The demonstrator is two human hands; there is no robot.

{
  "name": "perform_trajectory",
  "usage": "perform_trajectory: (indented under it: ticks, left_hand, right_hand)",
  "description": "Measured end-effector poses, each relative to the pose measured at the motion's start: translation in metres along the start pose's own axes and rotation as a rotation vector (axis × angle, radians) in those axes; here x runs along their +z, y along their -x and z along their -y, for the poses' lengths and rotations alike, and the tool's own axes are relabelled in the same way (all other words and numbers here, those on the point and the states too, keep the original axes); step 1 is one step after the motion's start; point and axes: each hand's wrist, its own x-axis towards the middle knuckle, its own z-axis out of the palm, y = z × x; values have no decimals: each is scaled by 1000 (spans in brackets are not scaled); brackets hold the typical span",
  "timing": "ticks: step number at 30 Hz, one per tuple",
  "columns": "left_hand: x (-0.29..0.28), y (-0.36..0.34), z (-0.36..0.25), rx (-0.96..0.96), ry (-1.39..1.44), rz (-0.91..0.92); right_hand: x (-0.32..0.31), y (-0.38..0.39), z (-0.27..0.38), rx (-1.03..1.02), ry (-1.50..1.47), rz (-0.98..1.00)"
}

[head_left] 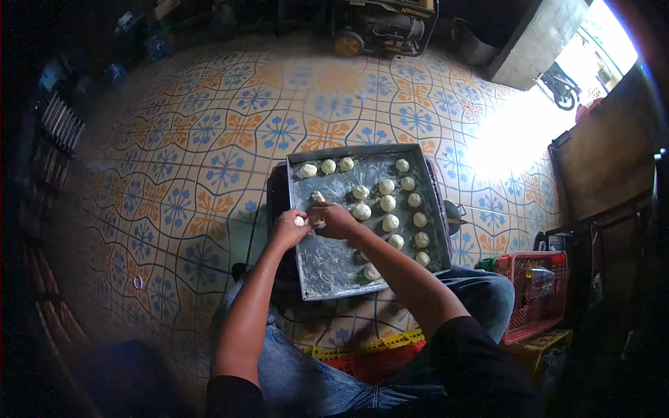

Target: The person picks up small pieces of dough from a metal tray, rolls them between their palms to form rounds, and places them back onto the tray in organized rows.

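A square metal tray, dusted with flour, stands in front of me. At its left edge my left hand is closed round a small ball of dough. Close beside it, my right hand is bent over with its fingers together on a bit of dough; the palm hides part of it. Just beyond the right fingers lies a loose lump of dough. Several round dough balls sit in rows on the tray's right side, and three more line the far left corner. My right forearm covers part of the rows.
Below the tray is a dark support. A round metal lid or pan shows at its right. Red crate and yellow crate stand to my right; another red-and-yellow crate is between my legs. A wheeled generator stands far off on the tiled floor.
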Motion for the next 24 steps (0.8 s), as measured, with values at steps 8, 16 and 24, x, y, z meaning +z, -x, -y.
perform_trajectory:
  ticks: [8,16,24]
  left_hand:
    - [-4,0,-25,100,-42,-107]
    - [-49,7,-68,62,-78,-35]
    - [-77,22,-109,168,-39,-306]
  right_hand:
    - [-6,8,-2,83,-103,123]
    - [-2,9,-5,320,8,-2]
    - [9,20,-32,538,156,27]
